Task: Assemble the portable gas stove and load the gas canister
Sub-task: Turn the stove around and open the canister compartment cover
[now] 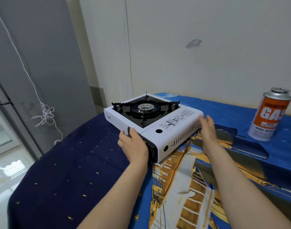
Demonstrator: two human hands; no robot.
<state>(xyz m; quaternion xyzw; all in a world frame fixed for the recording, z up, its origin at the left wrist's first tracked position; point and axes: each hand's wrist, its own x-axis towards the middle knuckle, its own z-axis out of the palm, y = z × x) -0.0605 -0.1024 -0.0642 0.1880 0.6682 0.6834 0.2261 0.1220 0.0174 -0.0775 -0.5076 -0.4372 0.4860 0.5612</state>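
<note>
- The gas stove (158, 119) sits on the table (75, 162), turned a bit so one corner points at the person. The black pan support (145, 107) is already in place over the burner.
- The left hand (134, 142) is at the front control panel, fingers curled over that edge and holding it.
- The right hand (206, 128) is on the stove's right end, fingers straight and flat against the side, more bracing than gripping.
- The gas canister (268, 114) stands upright on the table, off to the right of the stove and well apart from it. Neither hand touches it.
- The right hand is clearly the nearer one, so I'd guess it does the reaching.
- The compartment lid (174, 124) on the stove's right section looks closed, so it probably has to open first. Then the can goes from standing to lying down.
</note>
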